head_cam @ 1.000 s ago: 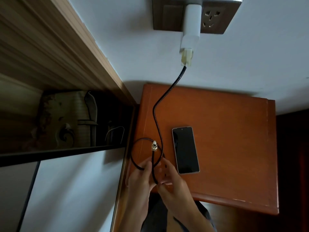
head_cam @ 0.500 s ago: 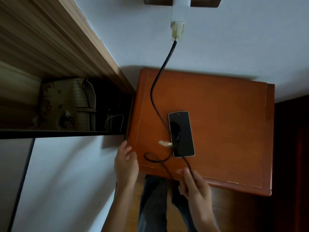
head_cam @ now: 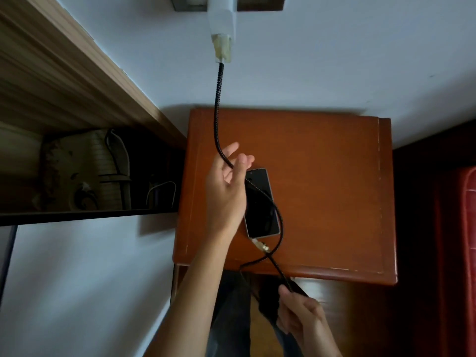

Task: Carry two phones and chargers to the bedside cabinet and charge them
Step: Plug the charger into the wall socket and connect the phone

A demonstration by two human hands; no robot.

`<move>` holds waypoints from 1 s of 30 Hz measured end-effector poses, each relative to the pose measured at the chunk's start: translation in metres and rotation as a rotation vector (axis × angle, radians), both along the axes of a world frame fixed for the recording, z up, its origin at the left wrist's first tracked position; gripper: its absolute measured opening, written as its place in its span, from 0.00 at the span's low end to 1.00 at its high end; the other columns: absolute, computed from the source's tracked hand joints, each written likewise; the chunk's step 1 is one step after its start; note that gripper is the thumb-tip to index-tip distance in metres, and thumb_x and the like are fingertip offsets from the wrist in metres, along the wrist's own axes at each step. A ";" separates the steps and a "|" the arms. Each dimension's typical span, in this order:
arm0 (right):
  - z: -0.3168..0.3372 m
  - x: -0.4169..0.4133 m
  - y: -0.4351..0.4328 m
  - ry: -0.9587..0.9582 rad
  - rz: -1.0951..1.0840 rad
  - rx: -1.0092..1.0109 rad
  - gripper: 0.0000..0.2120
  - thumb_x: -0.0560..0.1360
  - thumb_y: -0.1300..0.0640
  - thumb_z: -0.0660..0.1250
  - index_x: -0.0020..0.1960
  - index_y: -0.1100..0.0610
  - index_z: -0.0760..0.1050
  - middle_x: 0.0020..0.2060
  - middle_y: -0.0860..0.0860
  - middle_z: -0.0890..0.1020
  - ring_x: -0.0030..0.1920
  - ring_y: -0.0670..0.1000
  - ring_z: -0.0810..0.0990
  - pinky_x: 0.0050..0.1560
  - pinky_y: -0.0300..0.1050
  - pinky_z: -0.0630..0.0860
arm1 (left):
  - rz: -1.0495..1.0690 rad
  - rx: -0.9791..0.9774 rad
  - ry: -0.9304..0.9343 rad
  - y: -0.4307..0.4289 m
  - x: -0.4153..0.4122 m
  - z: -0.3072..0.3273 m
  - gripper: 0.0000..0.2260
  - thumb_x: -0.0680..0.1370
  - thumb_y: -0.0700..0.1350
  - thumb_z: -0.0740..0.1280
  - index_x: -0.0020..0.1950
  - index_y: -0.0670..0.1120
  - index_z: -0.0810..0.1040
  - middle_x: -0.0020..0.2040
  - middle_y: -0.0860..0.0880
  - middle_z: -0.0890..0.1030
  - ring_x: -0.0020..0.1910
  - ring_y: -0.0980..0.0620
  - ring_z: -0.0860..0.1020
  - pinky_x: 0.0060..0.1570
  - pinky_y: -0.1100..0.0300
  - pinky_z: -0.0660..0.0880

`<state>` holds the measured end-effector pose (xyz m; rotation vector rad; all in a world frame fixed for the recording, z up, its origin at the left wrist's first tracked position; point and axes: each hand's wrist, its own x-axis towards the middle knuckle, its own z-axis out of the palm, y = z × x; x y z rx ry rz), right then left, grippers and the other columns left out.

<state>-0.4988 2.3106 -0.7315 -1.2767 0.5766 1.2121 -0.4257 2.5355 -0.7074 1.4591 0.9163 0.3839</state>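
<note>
A black phone (head_cam: 260, 202) lies screen up on the orange-brown bedside cabinet (head_cam: 334, 191). A white charger (head_cam: 222, 19) sits in the wall socket (head_cam: 260, 3) above. Its black braided cable (head_cam: 218, 104) hangs down, crosses the phone and loops past the cabinet's front edge. A pale connector (head_cam: 260, 245) lies at the phone's lower end; whether it is plugged in I cannot tell. My left hand (head_cam: 225, 186) is raised over the phone's left side, its curled fingers hooking the cable. My right hand (head_cam: 300, 314), below the front edge, pinches the cable's lower stretch.
A wooden headboard shelf (head_cam: 77, 81) with a dark open niche (head_cam: 90, 173) stands left of the cabinet. White bedding (head_cam: 77, 292) lies below it. A red seat edge (head_cam: 467, 210) shows at the far right. My legs (head_cam: 231, 318) stand before the cabinet.
My left hand rose from the cabinet's front left corner to the cable above the phone. The connector moved from the phone's left side to its lower end. The right hand still holds the cable.
</note>
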 end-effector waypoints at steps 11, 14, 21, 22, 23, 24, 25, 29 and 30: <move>-0.001 0.047 -0.044 0.097 -0.726 0.364 0.26 0.80 0.44 0.65 0.26 0.53 0.68 0.23 0.45 0.62 0.24 0.45 0.57 0.30 0.39 0.65 | -0.008 -0.083 0.053 0.013 -0.045 -0.026 0.08 0.79 0.51 0.67 0.50 0.49 0.84 0.36 0.53 0.82 0.41 0.52 0.81 0.50 0.51 0.81; -0.009 0.057 -0.054 0.085 -0.788 0.289 0.20 0.80 0.46 0.64 0.31 0.52 0.71 0.24 0.44 0.64 0.23 0.43 0.62 0.30 0.38 0.69 | -0.054 -0.029 0.143 0.010 -0.069 -0.037 0.09 0.78 0.53 0.67 0.50 0.51 0.84 0.36 0.53 0.83 0.41 0.52 0.81 0.49 0.55 0.81; -0.031 0.060 -0.050 -0.001 -0.580 0.047 0.15 0.77 0.48 0.63 0.39 0.57 0.78 0.24 0.46 0.65 0.23 0.44 0.65 0.32 0.40 0.66 | -0.145 0.003 0.293 -0.016 -0.143 -0.059 0.11 0.77 0.51 0.63 0.50 0.48 0.82 0.36 0.52 0.83 0.35 0.56 0.80 0.40 0.66 0.77; -0.034 0.059 -0.048 -0.035 -0.530 -0.006 0.13 0.76 0.50 0.64 0.44 0.59 0.80 0.25 0.46 0.66 0.23 0.44 0.66 0.32 0.40 0.67 | -0.125 -0.012 0.316 -0.019 -0.155 -0.061 0.12 0.77 0.52 0.63 0.49 0.48 0.83 0.36 0.51 0.83 0.35 0.56 0.80 0.40 0.66 0.77; -0.038 0.057 -0.047 -0.069 -0.485 -0.056 0.11 0.77 0.53 0.65 0.49 0.61 0.80 0.25 0.46 0.68 0.24 0.44 0.68 0.31 0.39 0.69 | -0.097 -0.027 0.340 -0.022 -0.167 -0.064 0.12 0.77 0.52 0.63 0.49 0.47 0.83 0.36 0.50 0.83 0.35 0.55 0.80 0.40 0.65 0.78; -0.041 0.056 -0.046 -0.099 -0.448 -0.097 0.10 0.78 0.58 0.65 0.55 0.62 0.80 0.25 0.47 0.70 0.25 0.44 0.70 0.30 0.38 0.72 | -0.067 -0.043 0.369 -0.024 -0.178 -0.068 0.12 0.77 0.52 0.63 0.49 0.47 0.83 0.35 0.49 0.83 0.34 0.54 0.81 0.40 0.63 0.78; -0.044 0.055 -0.046 -0.120 -0.413 -0.133 0.10 0.80 0.61 0.64 0.59 0.61 0.79 0.26 0.47 0.72 0.26 0.44 0.72 0.30 0.38 0.74 | -0.040 -0.061 0.403 -0.025 -0.188 -0.071 0.12 0.78 0.52 0.63 0.48 0.47 0.83 0.34 0.48 0.82 0.34 0.53 0.81 0.40 0.62 0.78; -0.047 0.057 -0.038 -0.218 -0.307 -0.204 0.18 0.78 0.63 0.67 0.67 0.59 0.73 0.34 0.51 0.84 0.33 0.47 0.84 0.35 0.41 0.81 | 0.052 -0.113 0.483 -0.033 -0.218 -0.084 0.11 0.80 0.50 0.65 0.46 0.46 0.84 0.32 0.45 0.82 0.33 0.51 0.81 0.45 0.49 0.80; -0.047 0.058 -0.035 -0.239 -0.324 -0.194 0.20 0.77 0.64 0.68 0.68 0.57 0.71 0.37 0.52 0.86 0.37 0.49 0.86 0.37 0.41 0.83 | 0.071 -0.115 0.498 -0.035 -0.224 -0.087 0.11 0.80 0.49 0.65 0.45 0.46 0.84 0.32 0.45 0.82 0.33 0.51 0.81 0.46 0.47 0.80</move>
